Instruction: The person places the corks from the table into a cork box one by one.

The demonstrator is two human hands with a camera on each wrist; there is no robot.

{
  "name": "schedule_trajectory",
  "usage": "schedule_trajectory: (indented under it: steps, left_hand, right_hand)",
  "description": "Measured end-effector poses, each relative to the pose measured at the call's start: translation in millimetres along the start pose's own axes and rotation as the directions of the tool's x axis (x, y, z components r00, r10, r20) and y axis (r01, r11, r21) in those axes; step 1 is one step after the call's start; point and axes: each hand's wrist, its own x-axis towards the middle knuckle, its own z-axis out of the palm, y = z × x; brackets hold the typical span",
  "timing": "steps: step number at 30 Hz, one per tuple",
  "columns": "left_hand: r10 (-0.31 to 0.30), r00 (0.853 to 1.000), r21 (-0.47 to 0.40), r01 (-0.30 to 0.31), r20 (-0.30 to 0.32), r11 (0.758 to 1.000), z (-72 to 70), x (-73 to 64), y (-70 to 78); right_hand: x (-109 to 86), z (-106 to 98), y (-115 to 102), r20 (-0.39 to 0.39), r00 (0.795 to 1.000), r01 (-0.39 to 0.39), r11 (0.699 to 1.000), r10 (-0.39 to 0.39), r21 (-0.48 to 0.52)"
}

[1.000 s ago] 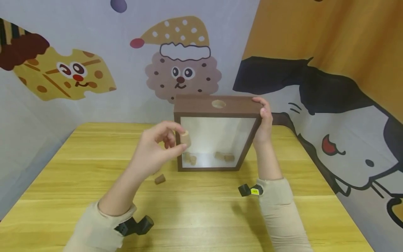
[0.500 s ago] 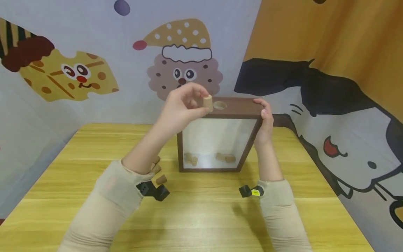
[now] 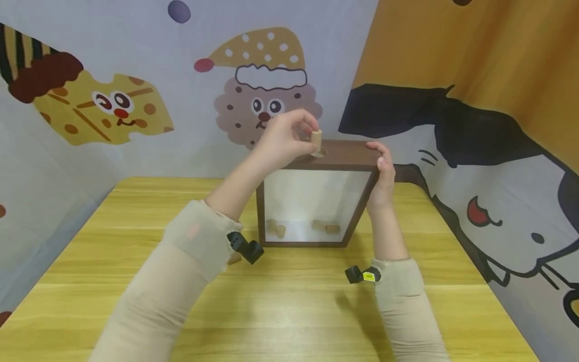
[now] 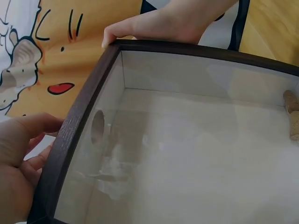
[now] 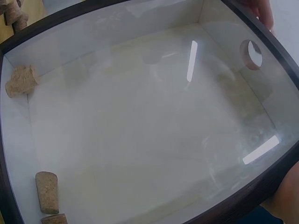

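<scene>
On a yellow wood-grain table (image 3: 289,311), a brown cork (image 3: 234,258) is half hidden by the beige left sleeve (image 3: 181,266). Beyond, the right hand (image 3: 383,177) grips a dark-brown, clear-fronted box (image 3: 318,198), and the left hand (image 3: 288,137) pinches a tan cylindrical cork (image 3: 316,137) at its round top hole (image 3: 320,154). Posting it seems in hand; the next move calls for lining up and letting go. Whether its lower end has entered is unclear.

Only a yellow label (image 3: 369,276), unreadable
</scene>
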Motion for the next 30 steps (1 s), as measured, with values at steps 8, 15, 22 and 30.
schedule_trajectory:
  steps: [8,15,22,30]
  left_hand:
    - [-0.034,0.999,0.143,0.029,0.034,0.989,2.9,7.9,1.7]
    - [-0.007,1.000,0.105,0.005,0.019,0.994,2.6,3.4,-1.0]
    - [0.032,0.999,0.004,-0.032,-0.001,0.999,2.1,-16.6,3.2]
    - [0.157,0.981,-0.091,-0.167,-0.115,0.982,1.9,-59.2,-3.2]
  right_hand:
    - [2.1,-0.1,-0.7,-0.001,1.000,0.015,1.000,-0.015,0.016]
    - [1.8,0.2,0.2,0.004,1.000,0.022,1.000,-0.023,0.020]
    - [2.1,-2.3,2.0,0.005,1.000,0.016,1.000,-0.016,0.003]
    - [0.5,-0.2,0.0,0.003,1.000,0.006,1.000,-0.006,0.005]
